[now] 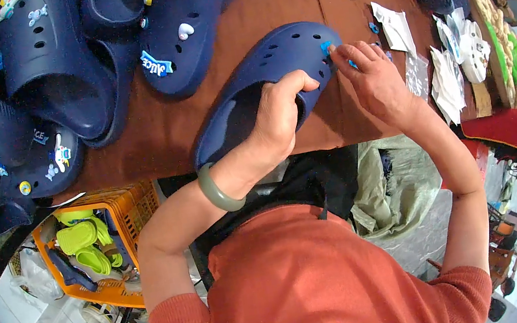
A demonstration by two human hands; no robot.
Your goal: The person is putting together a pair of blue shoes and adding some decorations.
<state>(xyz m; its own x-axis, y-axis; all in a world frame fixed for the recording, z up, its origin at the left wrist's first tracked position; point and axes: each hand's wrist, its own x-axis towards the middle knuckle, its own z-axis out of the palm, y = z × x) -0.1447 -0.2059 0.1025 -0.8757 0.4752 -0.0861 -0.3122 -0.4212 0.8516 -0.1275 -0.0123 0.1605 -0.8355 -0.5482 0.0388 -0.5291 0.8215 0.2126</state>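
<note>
By the left hand point(279, 110), the blue clog point(282, 51) is gripped at its side, thumb on top. A blue charm point(326, 48) near its toe is met by the right hand's point(381, 81) fingertips; whether it is pinched cannot be told. The clog is placed over brown cloth point(156, 147). White packets point(393, 26) are strewn rightward; decorated clogs point(168, 38) are gathered leftward, above an orange crate point(135, 210).
</note>
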